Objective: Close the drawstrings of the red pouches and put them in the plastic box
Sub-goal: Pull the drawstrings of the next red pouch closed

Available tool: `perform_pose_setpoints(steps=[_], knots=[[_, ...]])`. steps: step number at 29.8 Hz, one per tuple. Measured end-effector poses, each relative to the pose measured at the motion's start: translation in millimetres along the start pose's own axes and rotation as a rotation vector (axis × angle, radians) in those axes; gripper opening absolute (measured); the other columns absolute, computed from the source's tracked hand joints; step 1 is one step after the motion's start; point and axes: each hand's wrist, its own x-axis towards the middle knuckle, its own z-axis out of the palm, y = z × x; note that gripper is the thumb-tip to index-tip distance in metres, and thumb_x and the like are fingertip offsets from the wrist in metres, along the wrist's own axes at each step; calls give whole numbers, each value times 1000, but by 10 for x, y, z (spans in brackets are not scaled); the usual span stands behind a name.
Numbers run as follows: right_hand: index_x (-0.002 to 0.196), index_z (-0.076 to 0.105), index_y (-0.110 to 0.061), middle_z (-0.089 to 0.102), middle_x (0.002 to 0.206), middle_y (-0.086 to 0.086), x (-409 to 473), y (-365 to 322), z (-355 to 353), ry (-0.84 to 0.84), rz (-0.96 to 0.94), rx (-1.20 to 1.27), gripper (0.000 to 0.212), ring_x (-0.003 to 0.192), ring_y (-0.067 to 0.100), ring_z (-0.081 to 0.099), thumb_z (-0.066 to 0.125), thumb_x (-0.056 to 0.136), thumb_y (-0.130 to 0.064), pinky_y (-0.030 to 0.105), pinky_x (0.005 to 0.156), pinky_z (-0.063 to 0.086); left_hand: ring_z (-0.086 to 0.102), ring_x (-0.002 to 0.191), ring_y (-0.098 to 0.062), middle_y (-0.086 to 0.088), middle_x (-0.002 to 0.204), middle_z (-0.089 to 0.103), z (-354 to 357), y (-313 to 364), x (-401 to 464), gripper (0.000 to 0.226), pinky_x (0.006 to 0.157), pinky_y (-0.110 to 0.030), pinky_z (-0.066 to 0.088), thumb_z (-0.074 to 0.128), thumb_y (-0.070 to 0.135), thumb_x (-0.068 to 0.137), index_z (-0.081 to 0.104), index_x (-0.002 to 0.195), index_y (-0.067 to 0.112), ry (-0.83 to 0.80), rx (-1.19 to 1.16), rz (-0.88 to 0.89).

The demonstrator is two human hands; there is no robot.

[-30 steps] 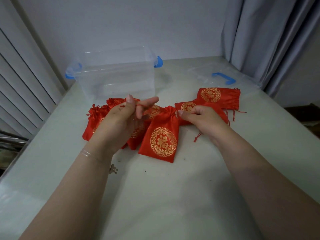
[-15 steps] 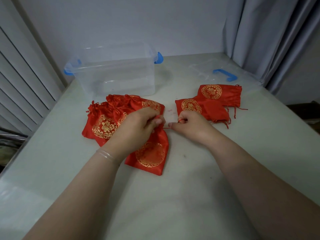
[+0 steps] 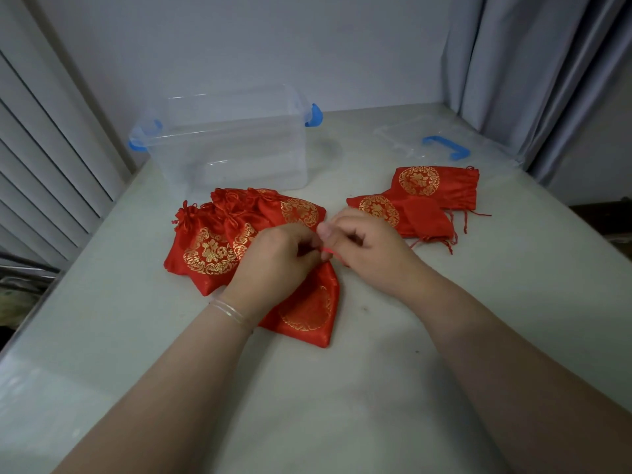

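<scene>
Head view: a pouch [image 3: 309,311] is lying on the desk [image 3: 307,405] under the left hand [image 3: 277,265]. Both hands are pinching its drawstring [image 3: 332,253]; the right hand [image 3: 369,249] is touching the left. Left pile [image 3: 219,234]: count unclear, mouths cinched. Two open pouches [image 3: 420,196] are lying right. One box [image 3: 232,142] is standing behind; one lid [image 3: 441,142] is lying far right.

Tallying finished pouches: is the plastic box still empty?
Empty. Through the clear walls of the plastic box no red shows; every red pouch lies on the table.
</scene>
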Motion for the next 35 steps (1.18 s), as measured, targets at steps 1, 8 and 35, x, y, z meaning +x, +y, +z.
perform_pose_setpoints(steps=[1,8,35], knots=[[69,61,-26,57,83,-4,19,9,-18,56,18,22,31,67,-2,54,46,92,-38,18,66,39,62,73,-9,13,72,65,-6,3,1,2,68,-19,46,73,15,78,71,78,17,-10,-26,-21],[95,62,-29,62,87,-17,44,192,-28,-36,175,-61,13,80,0,58,58,92,-17,21,76,45,59,76,5,18,77,65,-22,66,-12,6,67,-6,41,74,19,80,74,83,23,-6,-121,-11],[81,66,-17,64,74,-9,-14,-76,-265,75,14,-113,7,73,9,59,65,87,-20,30,70,49,63,75,-16,-3,78,72,-305,-35,53,14,72,-29,49,76,5,73,74,79,18,113,-817,-588]])
